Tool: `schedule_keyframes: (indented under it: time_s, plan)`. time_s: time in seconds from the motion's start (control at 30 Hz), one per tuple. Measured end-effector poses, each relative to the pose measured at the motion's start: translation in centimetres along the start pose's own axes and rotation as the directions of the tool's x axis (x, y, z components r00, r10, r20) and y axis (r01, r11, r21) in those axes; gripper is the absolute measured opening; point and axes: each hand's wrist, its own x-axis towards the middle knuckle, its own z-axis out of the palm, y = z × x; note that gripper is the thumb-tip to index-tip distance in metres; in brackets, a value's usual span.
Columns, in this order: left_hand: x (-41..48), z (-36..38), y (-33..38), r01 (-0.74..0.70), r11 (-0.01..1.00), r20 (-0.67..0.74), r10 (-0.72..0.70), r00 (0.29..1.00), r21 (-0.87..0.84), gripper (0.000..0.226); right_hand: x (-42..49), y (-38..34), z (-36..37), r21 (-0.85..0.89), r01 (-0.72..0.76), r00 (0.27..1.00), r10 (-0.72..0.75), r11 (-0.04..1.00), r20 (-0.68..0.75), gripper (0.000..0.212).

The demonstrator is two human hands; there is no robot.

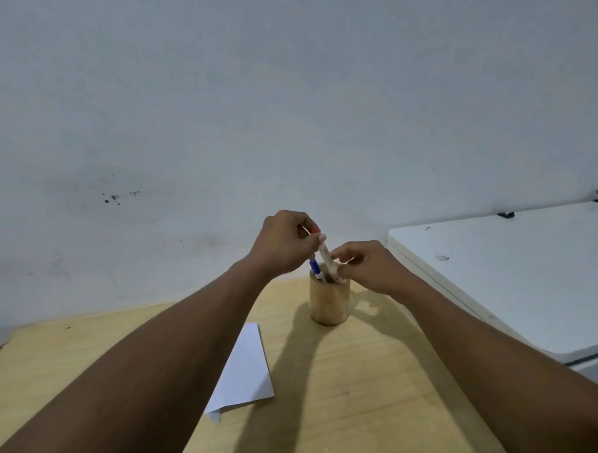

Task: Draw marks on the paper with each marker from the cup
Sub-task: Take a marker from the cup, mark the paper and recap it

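**Both hands meet over the marker cup**

A light wooden table [368,400] fills the lower view, set against a pale scuffed wall [227,103]. To the right stands a white flat-topped cabinet [511,270], well apart from the work. A white sheet of paper [246,371] lies flat on the table, near the cup and partly covered by the left forearm.

The round tan wooden cup [329,303] stands upright toward the table's far edge. Above its mouth, the left hand [283,242] pinches the upper end of a white-barrelled marker with an orange tip [325,253]. Its long axis tilts, the orange end up and to the left, the lower end in the cup. The right hand [367,267] has its fingertips curled at the cup's rim beside that marker; whether it grips anything cannot be told. A blue-capped marker [315,269] leans in the cup, just below the left hand.
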Motion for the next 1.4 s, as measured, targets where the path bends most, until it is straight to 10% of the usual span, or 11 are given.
schedule_keyframes:
  time_s: [0.3, 0.53, 1.4]
  plan:
    - [-4.8, -9.2, -0.8, 0.269, 0.785, 0.134, -0.235, 0.963, -0.559, 0.027, -2.2, -9.4, 0.3, 0.442, -0.061, 0.981, -0.027, 0.895, 0.190, 0.025]
    - [-9.3, -11.1, -5.4, 0.408, 0.723, 0.217, -0.347, 0.912, -0.558, 0.030, -3.2, -11.8, 5.4, 0.827, -0.264, 0.959, 0.041, 0.496, 0.281, 0.024]
    - [-14.3, -7.9, -16.7, 0.563, 0.584, 0.335, -0.458, 0.823, -0.585, 0.030, 2.2, -6.7, 17.4, 0.727, -0.290, 0.957, 0.196, 0.622, 0.214, 0.014]
